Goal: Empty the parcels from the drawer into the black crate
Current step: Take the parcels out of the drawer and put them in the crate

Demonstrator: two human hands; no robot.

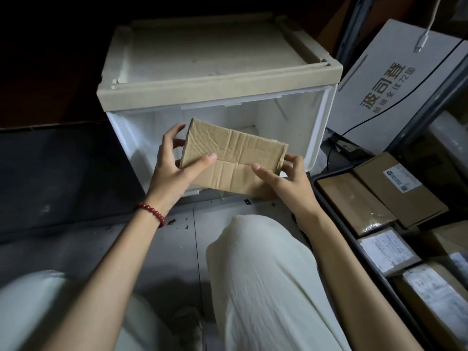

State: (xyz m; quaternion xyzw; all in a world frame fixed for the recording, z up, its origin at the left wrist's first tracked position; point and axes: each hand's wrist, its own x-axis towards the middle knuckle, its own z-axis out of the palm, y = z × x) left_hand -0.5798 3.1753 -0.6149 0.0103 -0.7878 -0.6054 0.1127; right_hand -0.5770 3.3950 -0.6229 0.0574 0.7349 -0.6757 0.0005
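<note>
A creased brown cardboard parcel (231, 154) is held up over the pulled-out white drawer (314, 127) of a beige plastic cabinet (202, 54). My left hand (174, 163), with a red bead bracelet at the wrist, grips the parcel's left end, thumb on top. My right hand (283, 178) grips its right end, thumb on top and fingers round the edge. The drawer's visible inside is white and bare; the parcel hides part of its floor. The black crate (336, 206) lies at the right and holds several taped parcels (354, 201) with labels.
A white printed carton (395, 79) leans behind the crate, next to a grey metal rack post (428, 102). A white cable (423, 39) hangs at the top right. My knees in pale trousers (266, 274) fill the foreground over a grey tiled floor (157, 249).
</note>
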